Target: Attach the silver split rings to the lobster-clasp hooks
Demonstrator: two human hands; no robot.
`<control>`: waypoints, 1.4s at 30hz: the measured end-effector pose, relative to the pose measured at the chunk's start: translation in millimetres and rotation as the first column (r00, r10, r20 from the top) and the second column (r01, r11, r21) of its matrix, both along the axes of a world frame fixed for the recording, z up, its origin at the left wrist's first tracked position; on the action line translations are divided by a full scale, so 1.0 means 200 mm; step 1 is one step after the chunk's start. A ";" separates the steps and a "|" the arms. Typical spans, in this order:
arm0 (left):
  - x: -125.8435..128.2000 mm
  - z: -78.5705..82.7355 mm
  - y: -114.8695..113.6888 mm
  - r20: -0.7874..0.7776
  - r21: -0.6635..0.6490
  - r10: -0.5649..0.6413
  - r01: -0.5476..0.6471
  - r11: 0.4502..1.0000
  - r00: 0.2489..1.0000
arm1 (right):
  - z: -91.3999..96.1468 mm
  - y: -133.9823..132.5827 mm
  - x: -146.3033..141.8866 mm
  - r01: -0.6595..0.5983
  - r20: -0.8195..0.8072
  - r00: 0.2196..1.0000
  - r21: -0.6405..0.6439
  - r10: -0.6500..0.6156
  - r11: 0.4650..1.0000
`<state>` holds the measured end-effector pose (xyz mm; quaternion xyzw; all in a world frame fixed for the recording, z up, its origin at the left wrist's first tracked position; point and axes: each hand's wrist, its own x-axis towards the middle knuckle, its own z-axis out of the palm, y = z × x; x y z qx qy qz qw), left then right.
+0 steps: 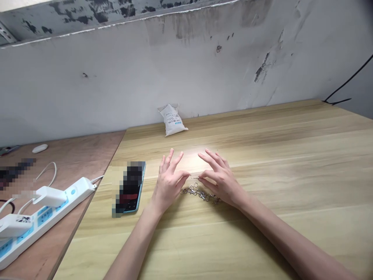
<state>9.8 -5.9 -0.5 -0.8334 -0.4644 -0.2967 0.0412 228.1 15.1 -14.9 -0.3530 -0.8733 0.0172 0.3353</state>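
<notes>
Above the table, my left hand (169,181) pinches thumb and forefinger together, its other fingers raised. Facing it, my right hand (220,179) does the same, closed on one end of a thin silvery metal piece (195,177), perhaps a ring seen edge-on. The piece points toward my left fingertips; whether they grip part of it is too small to make out. Under and between both hands lies a small heap of metal lobster clasps (203,195) with rings, partly hidden by my right hand. One loose split ring (196,185) rests at the heap's far side.
A phone (135,186) lies left of my left hand. Near the wall sits a white plastic packet (173,119). On the brown surface at left are a power strip (43,221) with plugged chargers, cables and a white case (40,148). Black cables (346,83) hang at far right.
</notes>
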 end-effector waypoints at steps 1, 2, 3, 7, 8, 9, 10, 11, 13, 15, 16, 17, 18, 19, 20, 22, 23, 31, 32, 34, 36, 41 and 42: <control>0.00 0.00 0.00 0.005 0.000 0.007 -0.007 1.000 1.000 | 0.00 0.00 0.00 0.006 0.002 1.000 0.006 -0.006 1.000; 0.00 0.00 0.00 0.013 -0.010 0.013 -0.013 1.000 1.000 | 0.00 0.00 0.00 0.011 0.005 1.000 0.010 -0.011 1.000; 0.00 0.00 -0.01 0.024 -0.027 0.017 -0.016 1.000 1.000 | 0.00 0.00 0.00 0.014 0.005 1.000 0.012 -0.014 1.000; 0.01 -0.01 -0.01 0.095 -0.110 0.032 -0.021 0.994 0.995 | 0.01 -0.01 0.00 0.020 -0.008 1.000 0.012 -0.020 1.000; 0.01 -0.01 -0.01 0.122 -0.130 0.036 -0.020 0.991 0.992 | 0.01 -0.01 0.00 0.021 -0.013 1.000 0.013 -0.021 1.000; 0.01 -0.01 -0.01 0.150 -0.150 0.041 -0.018 0.988 0.988 | 0.01 -0.01 0.00 0.021 -0.019 1.000 0.015 -0.021 1.000; 0.01 0.00 -0.01 0.177 -0.171 0.047 -0.016 0.985 0.983 | 0.02 -0.01 0.00 0.022 -0.024 0.999 0.018 -0.022 1.000; 0.01 0.00 -0.01 0.203 -0.192 0.052 -0.013 0.981 0.978 | 0.02 -0.02 0.00 0.024 -0.029 0.999 0.021 -0.024 0.999; 0.01 0.00 -0.01 0.248 -0.230 0.067 -0.009 0.973 0.966 | 0.02 -0.02 0.00 0.028 -0.033 0.999 0.025 -0.027 0.999; 0.01 0.01 -0.01 0.299 -0.261 0.084 -0.004 0.965 0.951 | 0.02 -0.02 0.00 0.028 -0.031 0.999 0.024 -0.027 0.999; 0.01 0.02 0.00 0.326 -0.273 0.093 0.000 0.962 0.941 | 0.02 -0.02 0.00 0.027 -0.029 0.999 0.022 -0.026 0.999; 0.00 0.02 0.00 0.353 -0.285 0.100 0.005 0.958 0.930 | 0.02 -0.02 0.00 0.025 -0.028 0.999 0.022 -0.024 0.999; 0.00 0.02 -0.01 0.376 -0.296 0.107 0.010 0.955 0.920 | 0.02 -0.02 0.00 0.023 -0.030 0.999 0.022 -0.022 0.999; 0.00 0.03 -0.01 0.395 -0.306 0.114 0.014 0.952 0.912 | 0.02 -0.02 0.00 0.020 -0.035 0.999 0.021 -0.019 1.000; 0.00 0.03 -0.01 0.409 -0.315 0.119 0.017 0.949 0.905 | 0.02 -0.02 0.00 0.015 -0.042 0.999 0.021 -0.014 1.000; 0.00 0.03 -0.01 0.428 -0.322 0.120 0.027 0.946 0.896 | 0.02 -0.02 0.00 0.004 -0.066 0.998 0.016 -0.003 1.000; 0.00 0.03 -0.01 0.431 -0.323 0.116 0.033 0.946 0.895 | 0.02 -0.02 0.00 -0.002 -0.078 0.997 0.011 0.002 1.000; 0.02 0.03 -0.01 0.411 -0.314 0.081 0.058 0.948 0.908 | 0.03 -0.02 0.00 -0.010 -0.114 0.993 0.000 0.010 1.000; 0.02 0.03 -0.01 0.414 -0.312 0.082 0.057 0.948 0.907 | 0.03 -0.02 0.00 -0.014 -0.110 0.994 -0.002 0.014 1.000; 0.02 0.03 -0.01 0.423 -0.310 0.081 0.060 0.949 0.903 | 0.02 -0.01 0.00 -0.042 -0.100 0.994 -0.008 0.040 0.999; 0.02 0.02 -0.01 0.424 -0.314 0.069 0.075 0.946 0.903 | 0.01 -0.01 -0.01 -0.107 -0.101 0.989 -0.011 0.106 0.994; 0.04 0.01 -0.02 0.414 -0.299 0.060 0.074 0.951 0.909 | -0.01 -0.01 -0.02 -0.290 -0.204 0.938 -0.026 0.279 0.957; 0.05 0.01 -0.02 0.412 -0.293 0.061 0.069 0.954 0.909 | -0.01 -0.01 -0.03 -0.300 -0.221 0.932 -0.026 0.287 0.954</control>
